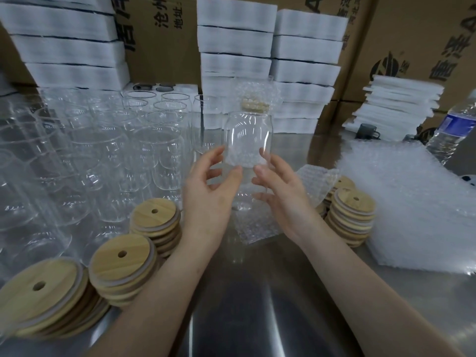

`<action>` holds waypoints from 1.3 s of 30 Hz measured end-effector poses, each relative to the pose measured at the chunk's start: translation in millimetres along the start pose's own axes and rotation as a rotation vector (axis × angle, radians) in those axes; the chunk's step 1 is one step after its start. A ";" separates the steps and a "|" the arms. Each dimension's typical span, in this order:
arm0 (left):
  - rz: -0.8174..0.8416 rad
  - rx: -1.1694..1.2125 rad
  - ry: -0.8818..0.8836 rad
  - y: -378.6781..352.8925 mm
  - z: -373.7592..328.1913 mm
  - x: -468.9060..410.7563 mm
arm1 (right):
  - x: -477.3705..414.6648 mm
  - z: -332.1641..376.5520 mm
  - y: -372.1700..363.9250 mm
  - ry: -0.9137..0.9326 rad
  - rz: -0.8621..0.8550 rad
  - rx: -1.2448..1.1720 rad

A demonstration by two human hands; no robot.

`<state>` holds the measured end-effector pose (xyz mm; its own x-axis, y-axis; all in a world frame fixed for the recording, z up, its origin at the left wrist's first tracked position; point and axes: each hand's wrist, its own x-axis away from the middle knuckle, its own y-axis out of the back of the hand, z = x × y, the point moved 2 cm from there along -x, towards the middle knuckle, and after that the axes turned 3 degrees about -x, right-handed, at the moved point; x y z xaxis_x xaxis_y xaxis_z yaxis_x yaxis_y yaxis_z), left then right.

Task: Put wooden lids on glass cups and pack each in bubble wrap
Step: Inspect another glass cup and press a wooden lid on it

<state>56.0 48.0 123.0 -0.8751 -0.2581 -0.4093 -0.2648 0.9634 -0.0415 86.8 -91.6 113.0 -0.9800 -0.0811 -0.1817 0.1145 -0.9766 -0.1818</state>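
A clear glass cup stands upright at the centre, its mouth uncovered. My left hand curls round its left side and my right hand curls round its right side, with both thumbs on the near wall. Under the cup a small sheet of bubble wrap lies on the steel table. I cannot tell whether the cup's base touches the sheet. Just behind the cup stands a bubble-wrapped cup with a wooden lid. Stacks of wooden lids sit at the front left, and another lid stack sits on the right.
Several bare glass cups crowd the left half of the table. A thick pile of bubble wrap and a water bottle are on the right. A loose bubble wrap piece lies by the right lids. White foam boxes and cartons line the back.
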 end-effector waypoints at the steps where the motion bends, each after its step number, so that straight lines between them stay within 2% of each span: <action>1: 0.022 0.005 0.034 -0.8 1.1 -0.2 | -0.4 1.4 0.5 0.002 -0.005 -0.015; 6: 0.133 0.069 0.153 -2.5 0.8 -2.5 | -1.3 7.3 3.8 0.051 -0.035 -0.054; 11: 0.139 0.117 0.251 -1.3 2.5 -3.1 | -0.8 8.0 4.1 0.065 -0.034 -0.155; 16: 0.147 0.379 0.414 1.1 9.0 -6.2 | -2.2 9.0 4.5 -0.042 0.002 -0.263; 18: 0.185 0.453 0.444 0.0 7.5 -6.1 | -2.5 7.3 1.0 -0.129 0.080 -0.210; 20: 0.221 0.508 0.456 -1.3 7.1 -5.2 | 0.5 5.9 -4.6 -0.204 0.233 -0.140; 23: 0.262 0.503 0.417 -1.6 3.4 -4.5 | 2.8 5.6 -9.2 -0.223 0.343 -0.154; 25: 0.252 0.452 0.408 -1.8 3.3 -4.4 | 1.8 4.5 -8.2 -0.235 0.319 -0.177; 27: 0.159 0.411 0.390 -0.1 5.4 -5.0 | 0.4 3.1 -5.3 -0.229 0.252 -0.165; 29: -0.001 0.289 0.297 5.1 4.0 -6.5 | 0.0 2.9 -2.3 -0.186 0.138 -0.142; 31: -0.059 0.184 0.191 5.4 -0.6 -5.0 | 1.1 3.5 -0.5 -0.128 0.027 -0.076; 35: 0.093 0.146 0.182 -3.6 -3.7 -0.2 | 3.5 4.6 -1.8 -0.036 -0.025 0.075; 39: 0.157 0.136 0.261 -3.4 0.8 -0.8 | 1.7 9.8 -1.2 -0.031 -0.022 -0.041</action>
<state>57.9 45.0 122.7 -0.9799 -0.0983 -0.1736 -0.0771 0.9892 -0.1246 83.4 -92.5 122.3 -0.9869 -0.0666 -0.1473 0.0990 -0.9693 -0.2253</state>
